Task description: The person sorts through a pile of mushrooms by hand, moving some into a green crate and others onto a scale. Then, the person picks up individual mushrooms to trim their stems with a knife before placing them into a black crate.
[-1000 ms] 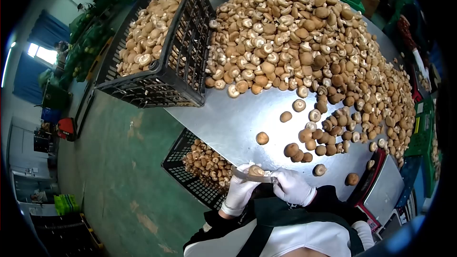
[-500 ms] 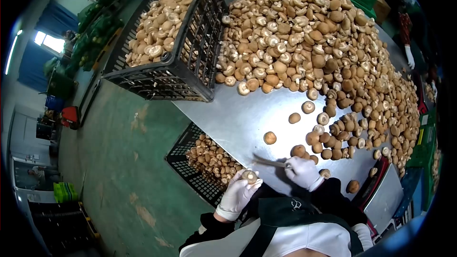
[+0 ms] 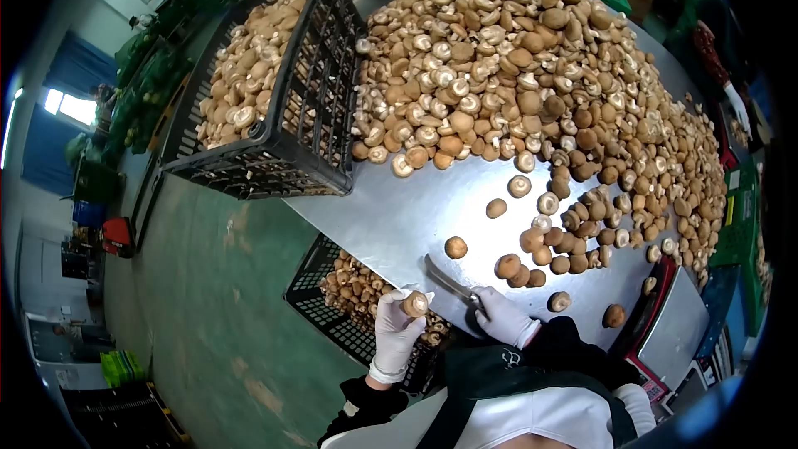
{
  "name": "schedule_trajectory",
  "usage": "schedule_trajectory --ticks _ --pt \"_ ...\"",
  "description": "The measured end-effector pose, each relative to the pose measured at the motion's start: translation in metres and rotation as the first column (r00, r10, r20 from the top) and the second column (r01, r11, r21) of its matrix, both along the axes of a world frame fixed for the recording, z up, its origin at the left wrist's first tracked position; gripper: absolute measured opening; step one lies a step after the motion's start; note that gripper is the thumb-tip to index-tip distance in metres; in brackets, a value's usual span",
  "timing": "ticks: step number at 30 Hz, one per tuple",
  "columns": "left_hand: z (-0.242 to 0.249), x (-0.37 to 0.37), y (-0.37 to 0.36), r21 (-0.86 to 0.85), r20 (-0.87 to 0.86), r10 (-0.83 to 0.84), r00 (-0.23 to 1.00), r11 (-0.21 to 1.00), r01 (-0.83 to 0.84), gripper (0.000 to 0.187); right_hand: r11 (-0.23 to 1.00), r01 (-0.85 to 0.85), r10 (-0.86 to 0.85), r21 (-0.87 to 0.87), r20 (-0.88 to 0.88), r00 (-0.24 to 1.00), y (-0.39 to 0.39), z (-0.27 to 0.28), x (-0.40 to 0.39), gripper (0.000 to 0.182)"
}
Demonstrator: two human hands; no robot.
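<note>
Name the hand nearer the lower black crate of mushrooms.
Left: the left hand appears over the lower black crate; the right hand is farther right, over the table.

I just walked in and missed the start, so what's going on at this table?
A person holds a mushroom in the gloved left hand and a knife in the gloved right hand, the blade apart from the mushroom. A big mushroom heap covers much of the metal table. A filled black crate stands beside the heap; a lower crate holds more.
</note>
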State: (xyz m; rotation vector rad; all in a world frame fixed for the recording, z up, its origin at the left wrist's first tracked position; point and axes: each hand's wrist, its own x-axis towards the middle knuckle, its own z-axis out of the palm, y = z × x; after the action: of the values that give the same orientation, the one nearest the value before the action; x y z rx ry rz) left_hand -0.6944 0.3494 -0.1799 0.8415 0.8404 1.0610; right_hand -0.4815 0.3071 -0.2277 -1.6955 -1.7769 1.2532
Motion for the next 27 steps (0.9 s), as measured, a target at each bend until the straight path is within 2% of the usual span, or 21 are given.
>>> schedule_trajectory --ticks 3,4,5,8,13,14,17,18,19,20,21,22,23,24,25,26,27 --pt "-0.011 0.001 0.001 0.005 -0.046 -0.018 0.999 1.000 0.018 0.048 0.996 -0.063 0.055 0.068 0.105 0.993 0.000 -0.013 -0.006 0.043" --pt "-0.015 0.001 0.002 0.003 -0.032 -0.011 0.999 1.000 0.012 0.051 0.997 -0.070 0.066 0.026 0.143 0.988 0.001 -0.010 -0.009 0.046" --pt "-0.017 0.003 0.003 0.001 -0.018 -0.005 1.000 1.000 0.005 0.053 0.998 -0.056 0.052 0.027 0.147 0.988 0.001 -0.010 -0.008 0.046" --pt "-0.016 0.008 0.007 -0.024 -0.017 -0.044 0.999 0.999 0.044 0.055 0.975 -0.059 0.038 0.215 0.101 0.994 -0.001 -0.018 -0.008 0.047" --pt "-0.020 0.014 0.015 -0.083 -0.021 -0.036 0.999 0.996 0.034 0.051 0.962 -0.094 0.077 0.257 0.075 0.994 0.000 -0.023 -0.005 0.039" --pt "-0.031 0.011 0.019 -0.019 -0.014 -0.008 1.000 1.000 0.008 0.048 0.953 -0.117 0.097 0.278 0.087 0.992 -0.001 -0.022 -0.005 0.037" --pt "-0.034 -0.005 0.029 -0.020 -0.272 0.169 0.947 0.983 -0.181 0.042 0.931 -0.162 0.119 0.329 0.145 0.982 -0.002 -0.030 -0.004 0.034" --pt "-0.042 -0.018 0.031 -0.021 -0.427 0.151 0.892 0.984 -0.176 0.045 0.931 -0.159 0.118 0.329 0.141 0.983 -0.002 -0.028 -0.003 0.034" --pt "-0.046 -0.029 0.038 0.271 -0.801 0.234 0.551 0.963 -0.015 0.050 0.931 -0.164 0.122 0.326 0.146 0.982 -0.001 -0.024 -0.002 0.033" --pt "-0.047 -0.037 0.039 0.307 -0.927 0.277 0.253 0.947 0.089 0.054 0.931 -0.169 0.126 0.323 0.152 0.980 -0.001 -0.020 -0.001 0.032" --pt "-0.036 -0.035 0.042 0.307 -0.943 0.326 -0.069 0.931 0.200 0.058 0.931 -0.167 0.124 0.324 0.150 0.981 0.000 -0.017 -0.001 0.032" --pt "-0.037 -0.036 0.043 0.379 -0.913 0.402 -0.075 0.900 0.213 0.068 0.934 -0.184 0.138 0.307 0.167 0.976 0.000 -0.015 -0.001 0.031" --pt "-0.037 -0.033 0.046 0.378 -0.913 0.402 -0.066 0.897 0.228 0.068 0.938 -0.195 0.145 0.288 0.186 0.972 -0.001 -0.014 -0.001 0.030" --pt "-0.036 -0.025 0.048 0.422 -0.901 0.434 0.020 0.862 0.283 0.072 0.943 -0.175 0.123 0.282 0.194 0.973 -0.002 -0.015 -0.001 0.030" --pt "-0.036 -0.015 0.051 0.466 -0.883 0.455 0.116 0.820 0.333 0.076 0.915 -0.201 0.121 0.349 0.237 0.964 -0.001 -0.018 -0.002 0.029" --pt "-0.035 -0.005 0.055 0.374 -0.927 0.321 0.194 0.833 0.408 0.086 0.883 -0.227 0.114 0.411 0.283 0.952 -0.001 -0.020 -0.003 0.029" --pt "-0.037 0.010 0.061 0.376 -0.926 0.309 0.219 0.821 0.430 0.086 0.865 -0.263 0.114 0.427 0.344 0.932 0.001 -0.021 -0.003 0.028"
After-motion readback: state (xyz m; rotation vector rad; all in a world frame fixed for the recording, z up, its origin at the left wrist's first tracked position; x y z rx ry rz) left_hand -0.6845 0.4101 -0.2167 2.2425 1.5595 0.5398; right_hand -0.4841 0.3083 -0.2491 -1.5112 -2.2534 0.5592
